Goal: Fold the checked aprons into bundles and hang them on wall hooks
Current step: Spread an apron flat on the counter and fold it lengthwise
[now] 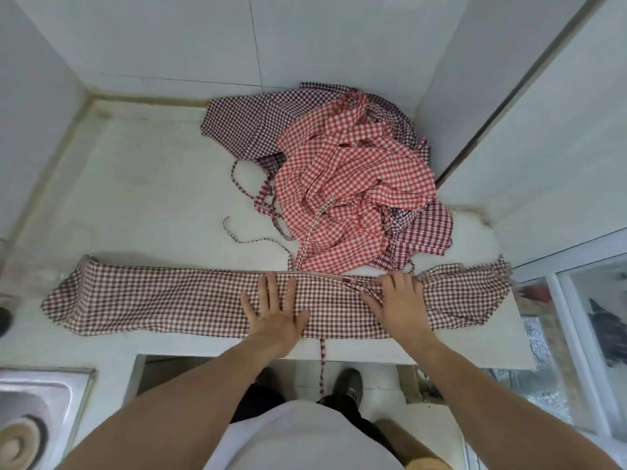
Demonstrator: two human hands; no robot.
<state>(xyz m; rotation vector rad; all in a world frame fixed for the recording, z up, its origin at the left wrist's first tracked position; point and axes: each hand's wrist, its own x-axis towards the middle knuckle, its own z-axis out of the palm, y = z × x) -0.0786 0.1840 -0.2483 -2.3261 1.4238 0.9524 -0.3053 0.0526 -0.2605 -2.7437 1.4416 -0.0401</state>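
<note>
A brown-and-white checked apron [163,300] lies folded into a long band across the front of the white counter [142,198]. My left hand [274,308] presses flat on its middle with fingers spread. My right hand [398,300] rests on the band just to the right, fingers straight over a bunched tie. One tie [323,364] hangs over the counter's front edge. Behind the band lies a heap of aprons: a red checked one [353,184] on top, dark purple checked ones [251,120] under it.
White tiled walls close the counter at the back and both sides. A steel sink [37,412] is set at the lower left. A glass-fronted unit [583,334] stands at the right. My feet show on the floor below the counter edge.
</note>
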